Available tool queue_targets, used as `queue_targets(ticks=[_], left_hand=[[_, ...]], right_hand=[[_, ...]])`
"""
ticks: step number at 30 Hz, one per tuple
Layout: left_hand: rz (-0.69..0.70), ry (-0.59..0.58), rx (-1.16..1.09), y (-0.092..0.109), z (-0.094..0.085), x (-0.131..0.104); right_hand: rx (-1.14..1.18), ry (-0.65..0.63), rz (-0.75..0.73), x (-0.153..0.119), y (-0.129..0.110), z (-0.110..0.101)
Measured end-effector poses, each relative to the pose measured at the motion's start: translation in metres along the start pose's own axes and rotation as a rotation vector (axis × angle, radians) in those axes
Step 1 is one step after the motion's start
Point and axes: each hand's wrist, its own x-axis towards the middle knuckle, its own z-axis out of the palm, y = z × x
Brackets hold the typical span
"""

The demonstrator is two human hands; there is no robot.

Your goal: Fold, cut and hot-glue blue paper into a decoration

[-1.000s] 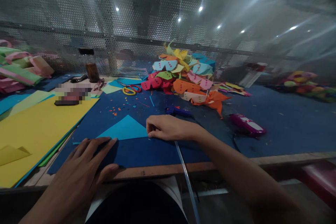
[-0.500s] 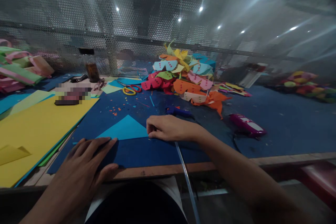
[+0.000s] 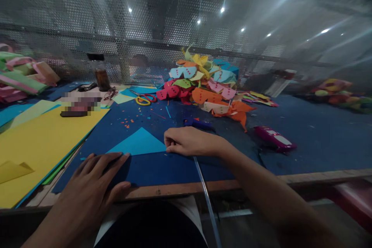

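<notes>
Bright blue paper [image 3: 141, 143], dark blue mat [image 3: 162, 170], yellow sheets [image 3: 52, 135], red-dotted pale blue cutout [image 3: 176, 73], magenta-and-grey device [image 3: 273, 138]

We see a grey metal screen [image 3: 157, 27] full of small holes behind our blue-topped table [image 3: 334, 139], bright lights [image 3: 222, 9] high up, and a red seat [image 3: 353, 203] at lower right.

Two hands [image 3: 97, 178] [image 3: 190, 141], one blue triangle [image 3: 142, 143], one lidded jar [image 3: 101, 74]
</notes>
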Motion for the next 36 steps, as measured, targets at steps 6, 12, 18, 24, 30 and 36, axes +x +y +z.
queue_targets(ticks=[6,12,18,24,30,36], left_hand=[[-0.018,-0.022,-0.005,0.000,0.000,0.000],[-0.021,-0.024,-0.011,0.001,-0.001,0.001],[-0.039,-0.030,-0.034,0.001,-0.002,0.004],[-0.043,-0.007,-0.061,0.003,-0.002,0.006],[-0.038,0.057,-0.076,-0.001,-0.004,0.018],[-0.013,0.072,-0.108,-0.006,-0.005,0.030]], right_hand=[[-0.012,0.009,-0.004,-0.001,0.001,0.000],[-0.028,0.031,-0.042,-0.002,0.000,-0.001],[-0.001,0.099,-0.153,0.003,-0.005,0.007],[-0.014,0.159,-0.251,0.012,-0.006,0.019],[-0.074,0.186,-0.274,0.014,-0.005,0.021],[-0.150,0.209,-0.293,0.013,-0.007,0.023]])
